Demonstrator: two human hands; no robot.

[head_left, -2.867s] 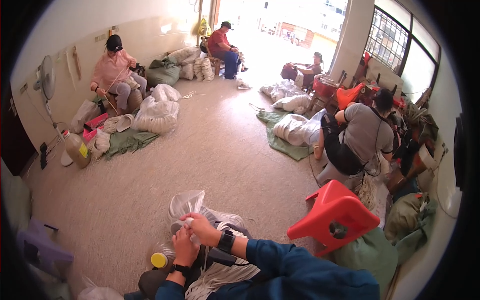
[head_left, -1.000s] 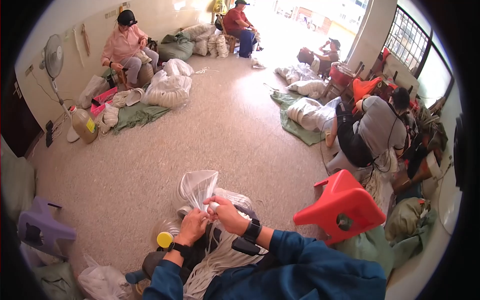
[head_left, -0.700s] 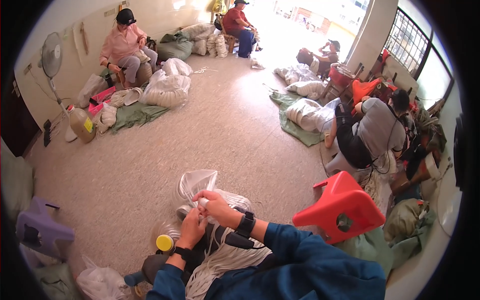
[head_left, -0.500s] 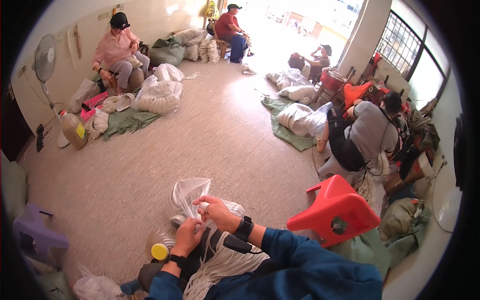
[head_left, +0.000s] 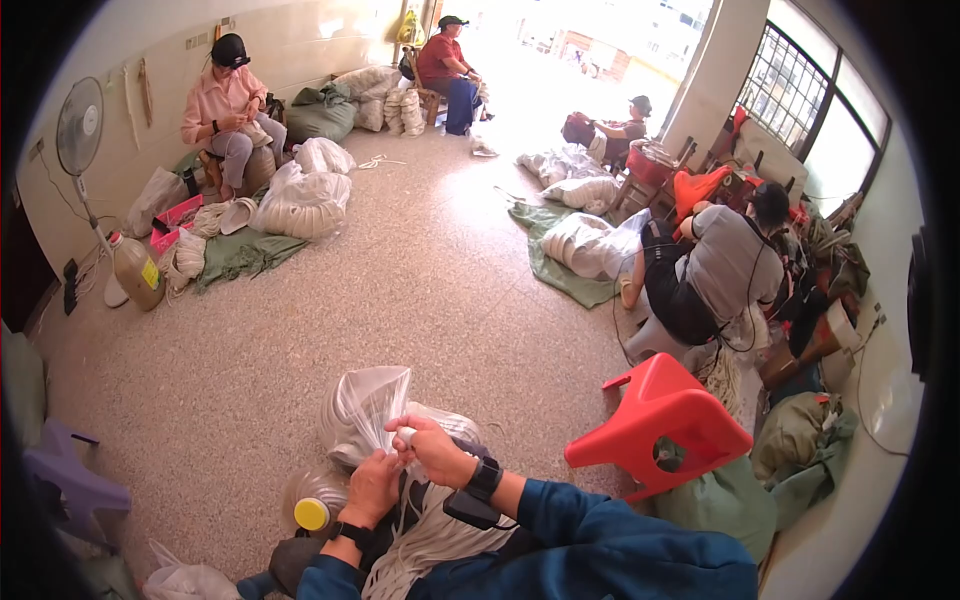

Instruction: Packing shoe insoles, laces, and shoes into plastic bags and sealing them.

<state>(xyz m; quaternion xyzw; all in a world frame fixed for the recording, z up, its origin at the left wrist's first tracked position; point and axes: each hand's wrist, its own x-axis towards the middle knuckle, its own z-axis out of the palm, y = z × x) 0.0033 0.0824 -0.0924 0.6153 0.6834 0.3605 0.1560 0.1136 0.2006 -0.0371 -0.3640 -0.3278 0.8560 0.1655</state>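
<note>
In front of me a clear plastic bag (head_left: 372,395) stands on the floor with coils of pale cord inside. Its film is drawn into tight folds that run to my hands. The fingers of my left hand (head_left: 374,487) are closed on the gathered plastic. Just beside and above it, my right hand (head_left: 437,453) is closed at the same folds. Something white, perhaps a wrap, shows around a right-hand finger. A thick bundle of pale cord (head_left: 440,535) lies across my lap. Close to my left hand is a clear jug with a yellow cap (head_left: 312,514).
A red stool (head_left: 660,425) lies tipped at my right, near green sacks (head_left: 715,500). At far left stands a purple stool (head_left: 75,480). Several people sit around the room among bagged cord (head_left: 305,205). A fan (head_left: 80,128) and a larger jug (head_left: 137,272) stand by the left wall.
My left hand has come up against my right, and the bag's folds look more tightly gathered. The person in pink has brought both hands together. The whole view has shifted slightly.
</note>
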